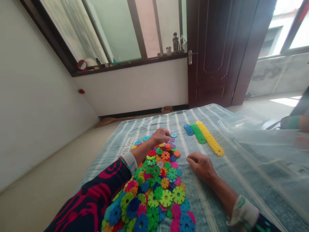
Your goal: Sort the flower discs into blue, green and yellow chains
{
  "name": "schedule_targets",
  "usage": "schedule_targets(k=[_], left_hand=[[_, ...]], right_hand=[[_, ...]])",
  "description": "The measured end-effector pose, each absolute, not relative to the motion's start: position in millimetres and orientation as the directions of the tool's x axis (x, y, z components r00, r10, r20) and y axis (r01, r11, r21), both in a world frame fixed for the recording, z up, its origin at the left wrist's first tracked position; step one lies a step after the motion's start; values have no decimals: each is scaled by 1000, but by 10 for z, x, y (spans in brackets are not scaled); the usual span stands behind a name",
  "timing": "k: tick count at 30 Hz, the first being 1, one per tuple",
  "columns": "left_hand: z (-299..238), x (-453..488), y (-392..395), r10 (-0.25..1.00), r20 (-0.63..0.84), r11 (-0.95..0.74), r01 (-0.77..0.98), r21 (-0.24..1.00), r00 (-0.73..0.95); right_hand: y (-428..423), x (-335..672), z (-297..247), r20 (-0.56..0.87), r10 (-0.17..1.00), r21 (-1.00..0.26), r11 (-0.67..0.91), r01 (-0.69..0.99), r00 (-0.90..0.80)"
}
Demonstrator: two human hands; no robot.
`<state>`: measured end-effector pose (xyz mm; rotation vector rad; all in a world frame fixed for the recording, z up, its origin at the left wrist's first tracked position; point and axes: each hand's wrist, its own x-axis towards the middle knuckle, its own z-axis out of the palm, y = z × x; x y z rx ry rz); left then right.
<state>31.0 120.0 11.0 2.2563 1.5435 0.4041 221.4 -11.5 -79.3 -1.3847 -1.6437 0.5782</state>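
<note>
A heap of colourful plastic snowflake discs [156, 183] lies on a blue striped cloth [207, 199]. My left hand [161, 135] reaches to the far end of the heap, fingers curled down over the discs there; what it pinches is hidden. My right hand [201, 164] rests on the cloth just right of the heap, fingers curled in a loose fist with nothing visible in it. Further back, three rows of discs lie side by side: a short blue row [188, 129], a green row [198, 133] and a longer yellow row [210, 139].
A clear plastic container [253, 129] sits at the right on the cloth. Beyond it another person's arm [295, 122] shows at the right edge. A dark wooden door [214, 51], a window sill with small items [135, 61] and a white wall stand behind.
</note>
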Motion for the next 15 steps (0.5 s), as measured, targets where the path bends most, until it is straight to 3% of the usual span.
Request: schedule_targets(k=[7,15], left_hand=[[319,-737,660,931,-109,-292,890,349,348],[184,-1088,189,967,-71,-229,956,182,245]], right_hand=[[-146,2236,-815,314,949,-805,257,535,17],[-189,2240,-815,311,950,-801,247,546,26]])
